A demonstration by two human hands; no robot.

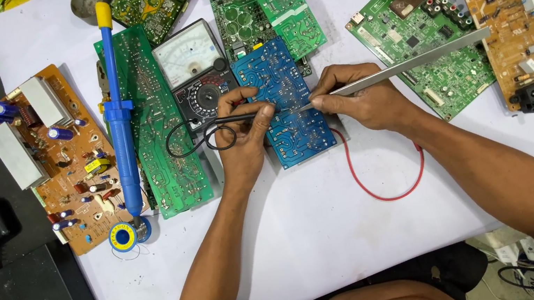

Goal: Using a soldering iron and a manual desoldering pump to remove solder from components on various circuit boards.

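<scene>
A blue circuit board (278, 74) lies solder side up in the middle of the white table (334, 224). My left hand (244, 139) rests on its left edge and pinches a thin black test probe (237, 118) whose tip touches the board. My right hand (361, 97) holds long metal tweezers (409, 65), their tips on the board next to the probe tip. The probe's black lead (184, 141) loops to the left. An analog multimeter (195, 69) sits just left of the blue board.
A blue desoldering pump (118, 109) lies on a green board (153, 117). A brown board with capacitors (67, 158) is at the left, a solder spool (123, 236) below it. Several green and brown boards (428, 48) crowd the far edge. A red wire (386, 188) curls near my right wrist.
</scene>
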